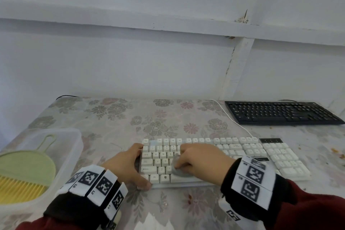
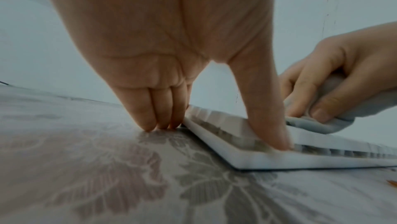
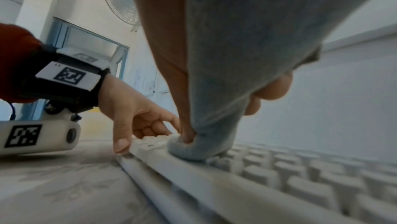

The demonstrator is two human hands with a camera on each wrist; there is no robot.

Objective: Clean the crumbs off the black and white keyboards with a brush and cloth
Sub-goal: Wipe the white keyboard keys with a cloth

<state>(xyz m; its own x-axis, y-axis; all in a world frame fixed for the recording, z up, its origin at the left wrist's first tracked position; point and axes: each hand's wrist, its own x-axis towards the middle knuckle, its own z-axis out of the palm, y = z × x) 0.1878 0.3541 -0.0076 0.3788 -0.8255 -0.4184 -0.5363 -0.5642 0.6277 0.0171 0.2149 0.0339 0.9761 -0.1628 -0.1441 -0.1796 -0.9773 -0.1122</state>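
The flowered table [image 1: 115, 117] carried a white keyboard [image 1: 242, 153]; behind-right of it lay a black keyboard [image 1: 280, 113], left a tub [image 1: 74, 140], right some crumbs [image 1: 334, 150].

The white keyboard [image 1: 224, 157] keys read Esc, Q, W, E, A, S, Shift, Z and Alt.

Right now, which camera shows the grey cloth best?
The right wrist view: the grey cloth fills it, bunched in the right hand and pressed on the white keyboard. The left wrist view shows it sideways; the head view, barely.
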